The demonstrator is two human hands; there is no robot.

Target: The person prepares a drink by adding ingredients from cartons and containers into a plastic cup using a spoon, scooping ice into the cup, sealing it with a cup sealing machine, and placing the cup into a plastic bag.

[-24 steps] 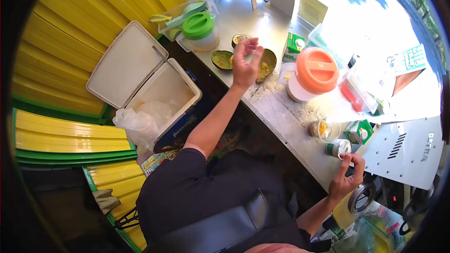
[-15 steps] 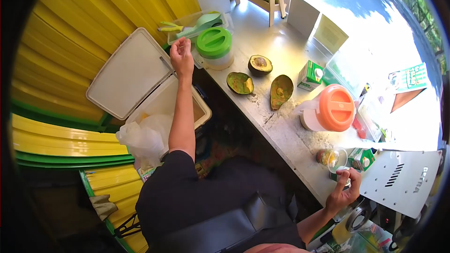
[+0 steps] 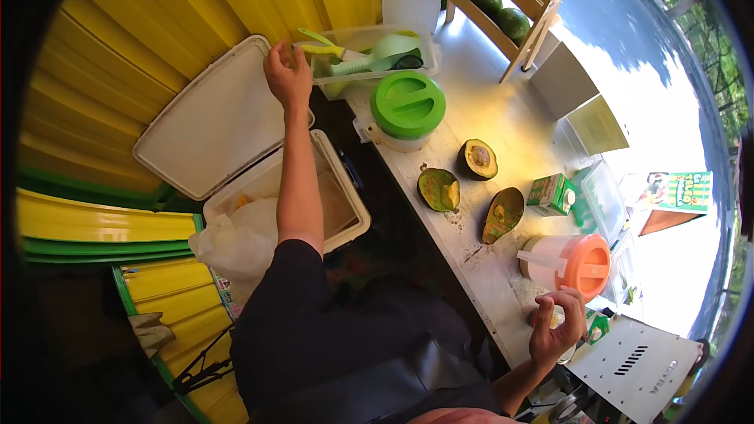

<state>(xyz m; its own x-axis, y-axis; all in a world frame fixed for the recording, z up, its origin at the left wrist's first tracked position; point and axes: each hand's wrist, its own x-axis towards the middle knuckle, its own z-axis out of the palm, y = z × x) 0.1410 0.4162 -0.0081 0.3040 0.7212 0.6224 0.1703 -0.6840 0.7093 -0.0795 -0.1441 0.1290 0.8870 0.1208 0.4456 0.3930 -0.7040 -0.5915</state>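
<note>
My left hand [image 3: 288, 78] is raised over the left end of a clear bin [image 3: 365, 74] of utensils, near a yellow handle [image 3: 322, 49]. Its fingers are apart and nothing shows in them. A green-lidded container [image 3: 407, 107] stands beside the bin. My right hand [image 3: 559, 328] is at the lower right, fingers bent and apart, with no held object visible. It partly covers a small clear cup [image 3: 557, 319], close to the orange-lidded jug [image 3: 585, 265]. Between the containers lie a scooped avocado shell [image 3: 437, 190], a half with its pit [image 3: 478, 159] and another empty shell [image 3: 503, 216].
An open cooler [image 3: 344, 196] holding a white plastic bag [image 3: 239, 243] is left of the metal counter [image 3: 463, 255]. Farther back are a wooden rack [image 3: 506, 12] with whole avocados and a cardboard piece [image 3: 565, 78]. A green carton [image 3: 551, 195] and a metal appliance [image 3: 632, 361] are at right.
The view has shifted, so the counter items appear lower and farther right. My left hand has moved left of the green-lidded container, its fingers more spread. My right hand now overlaps the cup in view.
</note>
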